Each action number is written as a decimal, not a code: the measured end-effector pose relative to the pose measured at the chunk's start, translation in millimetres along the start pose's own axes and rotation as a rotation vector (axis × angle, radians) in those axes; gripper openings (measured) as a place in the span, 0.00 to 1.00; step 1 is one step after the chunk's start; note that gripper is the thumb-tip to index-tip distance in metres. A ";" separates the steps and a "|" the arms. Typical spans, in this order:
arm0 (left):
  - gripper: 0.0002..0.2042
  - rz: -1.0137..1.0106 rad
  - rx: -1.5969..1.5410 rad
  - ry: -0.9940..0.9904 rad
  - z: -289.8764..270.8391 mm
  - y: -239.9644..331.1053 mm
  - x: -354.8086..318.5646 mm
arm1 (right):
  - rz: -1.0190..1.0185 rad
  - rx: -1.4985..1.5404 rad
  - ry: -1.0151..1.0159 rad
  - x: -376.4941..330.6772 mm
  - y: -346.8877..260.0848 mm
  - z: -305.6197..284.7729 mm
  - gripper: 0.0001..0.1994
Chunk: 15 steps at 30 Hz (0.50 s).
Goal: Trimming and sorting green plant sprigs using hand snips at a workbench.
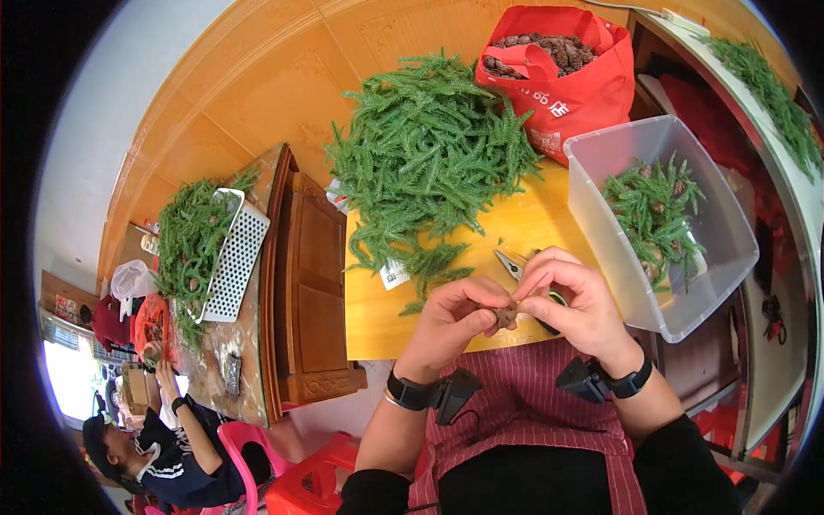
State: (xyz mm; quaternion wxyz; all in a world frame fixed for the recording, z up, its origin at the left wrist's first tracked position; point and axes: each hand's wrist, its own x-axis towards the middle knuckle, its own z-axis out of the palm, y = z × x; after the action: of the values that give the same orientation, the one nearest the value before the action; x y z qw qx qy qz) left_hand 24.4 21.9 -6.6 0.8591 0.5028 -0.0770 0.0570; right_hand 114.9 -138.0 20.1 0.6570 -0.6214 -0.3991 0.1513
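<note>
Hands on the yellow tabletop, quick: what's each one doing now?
Left hand: closed, holding a small brown pine cone.
Right hand: fingertips pinched closed beside it; whether they grip anything can't be told.

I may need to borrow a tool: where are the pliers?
In the head view, the pliers lie right of centre on the yellow tabletop, partly hidden behind the right hand.

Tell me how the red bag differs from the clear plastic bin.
The red bag is opaque, while the clear plastic bin has see-through walls. The bag looks soft, with a strap handle; the bin is boxy and stiff-looking. The bag is filled with brown pine cones; the bin holds green sprigs. Both are open at the top.
</note>
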 end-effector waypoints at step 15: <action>0.13 0.053 0.167 0.283 20.4 5.8 1.5 | -0.109 -0.168 0.050 2.0 -7.4 5.0 0.02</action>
State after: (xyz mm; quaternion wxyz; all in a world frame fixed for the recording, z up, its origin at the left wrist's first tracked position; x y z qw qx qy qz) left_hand 23.4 6.9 8.5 0.8147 0.5573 0.0368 0.1562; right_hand 110.4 -134.5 27.3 0.6195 -0.6553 -0.4271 0.0659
